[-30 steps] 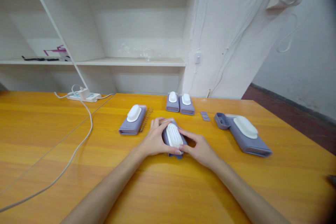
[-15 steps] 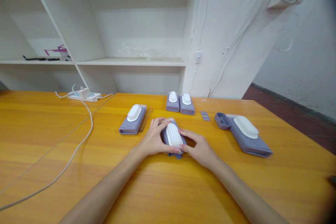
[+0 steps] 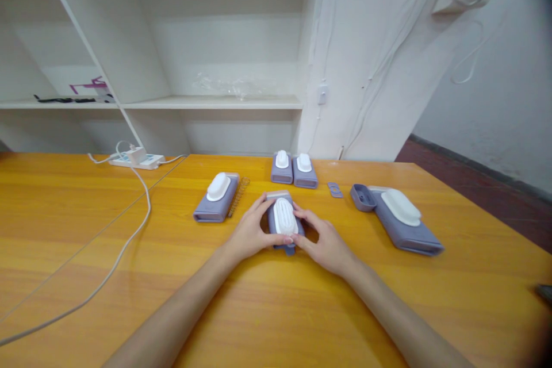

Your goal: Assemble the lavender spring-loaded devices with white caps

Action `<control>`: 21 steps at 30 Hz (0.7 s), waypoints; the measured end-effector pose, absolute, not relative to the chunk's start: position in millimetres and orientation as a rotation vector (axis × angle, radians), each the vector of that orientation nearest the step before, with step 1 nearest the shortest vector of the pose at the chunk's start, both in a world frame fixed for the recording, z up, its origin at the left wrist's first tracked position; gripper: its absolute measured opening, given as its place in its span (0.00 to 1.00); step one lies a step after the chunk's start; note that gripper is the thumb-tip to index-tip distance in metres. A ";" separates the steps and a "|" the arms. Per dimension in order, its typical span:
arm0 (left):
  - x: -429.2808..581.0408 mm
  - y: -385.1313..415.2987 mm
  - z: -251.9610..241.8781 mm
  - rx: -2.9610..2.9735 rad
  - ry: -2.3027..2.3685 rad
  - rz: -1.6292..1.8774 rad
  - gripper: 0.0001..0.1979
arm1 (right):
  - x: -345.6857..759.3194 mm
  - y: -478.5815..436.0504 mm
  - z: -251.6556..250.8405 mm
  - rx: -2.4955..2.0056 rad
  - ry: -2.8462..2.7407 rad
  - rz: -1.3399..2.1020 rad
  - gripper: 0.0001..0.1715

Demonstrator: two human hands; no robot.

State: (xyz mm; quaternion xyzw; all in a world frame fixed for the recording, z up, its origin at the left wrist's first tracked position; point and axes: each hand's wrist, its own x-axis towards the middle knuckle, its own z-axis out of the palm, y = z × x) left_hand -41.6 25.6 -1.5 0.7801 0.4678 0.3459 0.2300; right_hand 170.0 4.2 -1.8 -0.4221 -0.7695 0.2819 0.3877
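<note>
In front of me on the table, a ribbed white oval piece (image 3: 284, 217) sits on top of a grey-purple box-shaped unit (image 3: 278, 196). My left hand (image 3: 249, 229) curls round the left side, its thumb at the piece's near end. From the right, my right hand (image 3: 322, 240) grips with fingers along the side and thumb tip almost meeting the left thumb. A purple tab shows below the thumbs. To the left lie a coiled metal spring (image 3: 238, 198) and a similar unit with a smooth white top (image 3: 212, 207).
Two similar units (image 3: 282, 175) stand at the back. A flat purple plate (image 3: 335, 190), a small purple open cup (image 3: 363, 198) and a larger unit with a white top (image 3: 405, 233) lie to the right. A power strip (image 3: 144, 160) and cable (image 3: 129, 237) occupy the left.
Both hands have kept their grip and shifted only slightly. More of the unit's far end shows between them, and the ribbed piece stands a little straighter. The whole view has moved a little.
</note>
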 end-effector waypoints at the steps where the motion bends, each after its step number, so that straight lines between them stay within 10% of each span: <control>1: -42.0 25.6 -2.1 2.131 1.268 0.955 0.46 | 170.0 3.7 -1.3 -1.080 -1.965 0.701 0.24; 21: -44.4 22.5 6.1 2.112 1.092 0.832 0.44 | 176.9 4.1 -1.3 -1.111 -1.981 0.698 0.38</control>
